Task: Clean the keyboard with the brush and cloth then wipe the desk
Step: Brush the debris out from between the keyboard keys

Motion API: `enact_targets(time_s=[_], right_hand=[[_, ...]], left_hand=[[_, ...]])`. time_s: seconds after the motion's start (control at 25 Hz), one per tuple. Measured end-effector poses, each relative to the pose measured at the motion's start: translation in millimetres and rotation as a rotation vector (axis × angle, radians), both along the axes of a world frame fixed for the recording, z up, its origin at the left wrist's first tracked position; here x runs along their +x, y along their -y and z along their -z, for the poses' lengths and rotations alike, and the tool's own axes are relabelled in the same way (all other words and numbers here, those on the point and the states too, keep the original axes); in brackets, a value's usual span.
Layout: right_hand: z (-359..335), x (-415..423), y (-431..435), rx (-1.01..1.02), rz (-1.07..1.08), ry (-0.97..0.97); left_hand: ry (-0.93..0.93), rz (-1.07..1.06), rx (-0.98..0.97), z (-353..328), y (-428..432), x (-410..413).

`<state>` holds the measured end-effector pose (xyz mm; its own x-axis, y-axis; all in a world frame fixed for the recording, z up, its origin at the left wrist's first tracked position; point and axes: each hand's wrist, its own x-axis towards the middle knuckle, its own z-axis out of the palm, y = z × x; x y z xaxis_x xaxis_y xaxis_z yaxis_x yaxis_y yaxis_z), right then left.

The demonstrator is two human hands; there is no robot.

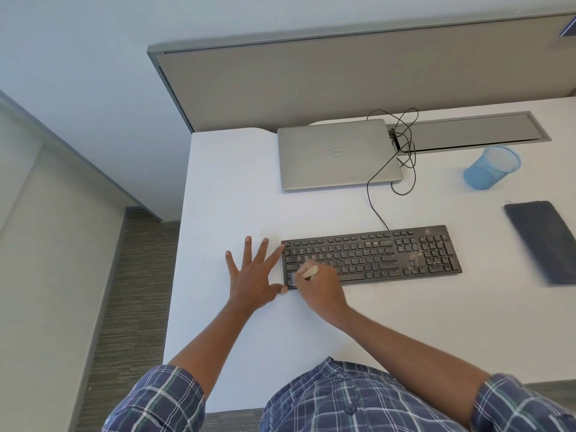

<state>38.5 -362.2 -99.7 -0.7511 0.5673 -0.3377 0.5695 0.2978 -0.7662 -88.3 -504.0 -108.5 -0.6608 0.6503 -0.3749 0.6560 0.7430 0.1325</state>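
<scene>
A black keyboard (372,255) lies on the white desk (237,194), with pale crumbs and dust over its right-hand keys. My right hand (321,285) is shut on a small brush with a light wooden handle (310,271); its bristles rest on the keyboard's lower left keys. My left hand (254,277) lies flat on the desk with fingers spread, its index fingertip and thumb touching the keyboard's left edge. A dark grey cloth (542,241) lies folded at the desk's right side, apart from both hands.
A closed silver laptop (338,154) sits behind the keyboard. The keyboard's black cable (405,151) loops to a grey cable tray (477,130). A blue mesh pen cup (492,168) stands at the back right. A grey partition (343,82) backs the desk; floor lies left.
</scene>
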Motion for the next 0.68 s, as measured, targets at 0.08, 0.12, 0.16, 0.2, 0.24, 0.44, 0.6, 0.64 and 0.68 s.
enact_targets(time_s=[0.08,0.12,0.16,0.2,0.24,0.44,0.6,0.64,0.68], right_hand=[[-1.5,-1.1,2.2,-0.021,-0.037,0.058],[-4.0,-3.7,2.9,-0.041,-0.045,0.08],[-7.5,-7.1,4.0,-0.052,-0.039,0.074],[-10.5,-11.1,5.4,-0.05,-0.025,0.045],[-12.9,-14.5,8.4,-0.048,-0.009,0.008],[-6.3,-6.1,21.1,0.057,-0.086,0.02],[-13.1,-7.1,17.5,-0.004,-0.046,0.016],[-13.6,-8.4,14.4,-0.004,-0.03,-0.014],[-12.8,-7.8,10.2,-0.006,-0.021,-0.032]], left_hand=[[0.006,-0.007,0.008,0.1,0.1,0.5],[0.006,-0.009,0.008,0.1,0.3,0.8],[0.003,-0.01,0.008,0.1,0.1,1.0],[0.0,-0.011,0.006,-0.1,-0.1,1.4],[-0.001,-0.011,0.0,-1.0,-0.3,2.0],[-0.012,-0.012,-0.019,-2.7,-1.0,5.0],[-0.038,0.014,-0.05,-0.5,-2.3,9.4],[-0.042,0.014,-0.055,-0.8,-2.6,10.5],[-0.044,0.017,-0.064,-2.0,-4.2,11.2]])
